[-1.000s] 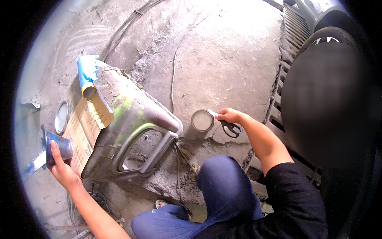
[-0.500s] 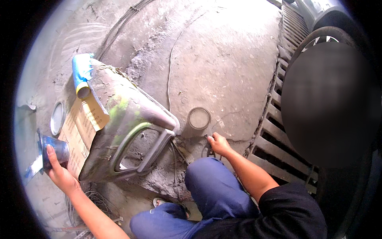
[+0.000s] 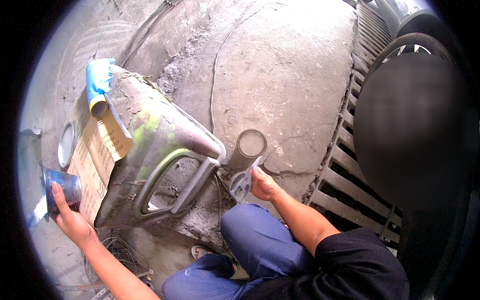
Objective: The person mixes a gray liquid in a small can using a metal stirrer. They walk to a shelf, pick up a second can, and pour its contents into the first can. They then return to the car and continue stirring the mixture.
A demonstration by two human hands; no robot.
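At the far left, my left hand point(image 3: 72, 220) is wrapped around a blue-stained cup point(image 3: 69, 186) at the edge of a worn plastic stool point(image 3: 165, 130). A pale, blue-smeared flat strip point(image 3: 37, 214) shows beside the cup. On the stool lie a brown printed paper sheet point(image 3: 95, 165) and a blue roll with a yellow-edged tube point(image 3: 100, 85). My right hand point(image 3: 264, 185), just above my knee, grips a grey round flat piece with cut-outs point(image 3: 240, 186) by its edge; its exact kind is unclear. Close beyond that hand stands a round tin point(image 3: 251, 143).
A round metal lid point(image 3: 67, 145) lies beside the paper. Cracked concrete point(image 3: 290, 90) stretches ahead, crossed by a thin cable point(image 3: 215, 85). A slotted drain grate point(image 3: 345, 175) runs along the right, beside a wheel point(image 3: 425, 42). Tangled wires point(image 3: 117, 255) lie at lower left.
My right hand has risen a little and turned, bringing the grey round piece into clear view beside the tin. The left hand keeps its hold on the cup.
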